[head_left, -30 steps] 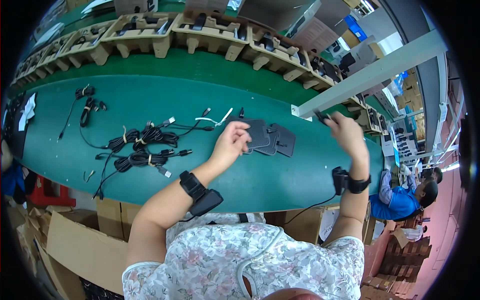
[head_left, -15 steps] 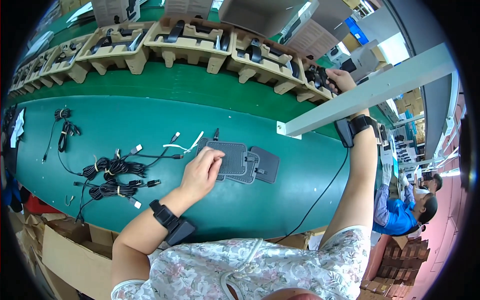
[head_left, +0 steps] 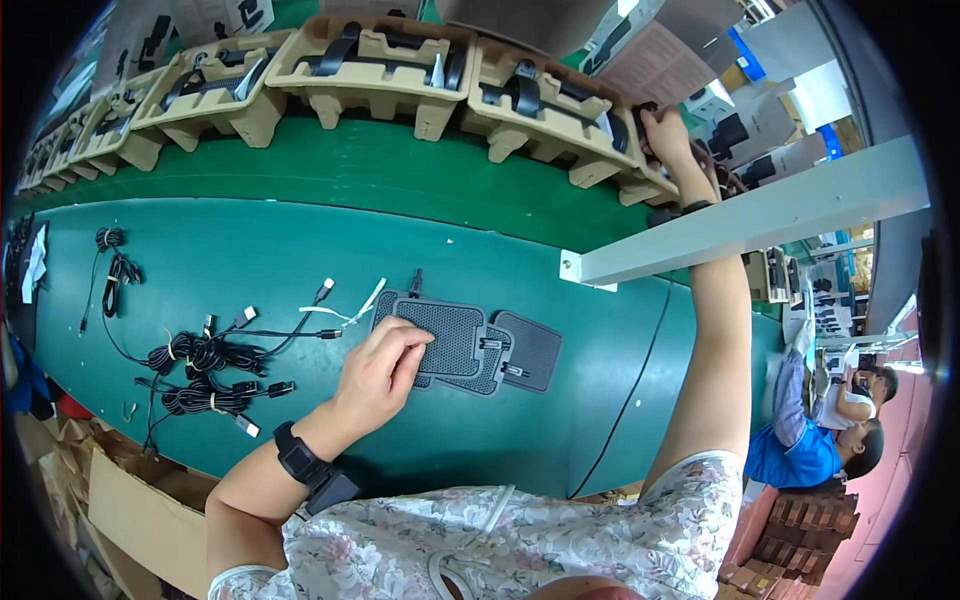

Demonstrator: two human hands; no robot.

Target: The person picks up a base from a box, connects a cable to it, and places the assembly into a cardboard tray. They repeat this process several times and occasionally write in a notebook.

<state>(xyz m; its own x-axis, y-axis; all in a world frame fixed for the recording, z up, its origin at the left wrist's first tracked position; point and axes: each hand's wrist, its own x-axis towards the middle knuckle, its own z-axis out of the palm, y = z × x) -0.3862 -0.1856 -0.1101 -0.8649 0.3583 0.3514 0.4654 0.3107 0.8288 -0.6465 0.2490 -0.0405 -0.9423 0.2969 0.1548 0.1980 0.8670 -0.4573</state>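
While my left hand [head_left: 378, 372] rests loose-fingered on the stack of dark textured pads [head_left: 470, 345] at the green desk's [head_left: 250, 260] centre, my right hand [head_left: 665, 125] reaches to one o'clock, its grip pinching something dark at a moulded pulp tray [head_left: 560, 120]. Bundled black cables [head_left: 200, 365] lie at nine o'clock.

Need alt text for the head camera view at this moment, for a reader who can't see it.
A person's left hand rests on a stack of dark flat pads on a green work surface, while the right hand reaches up to a row of tan pulp trays holding black parts. Bundled black cables lie to the left.
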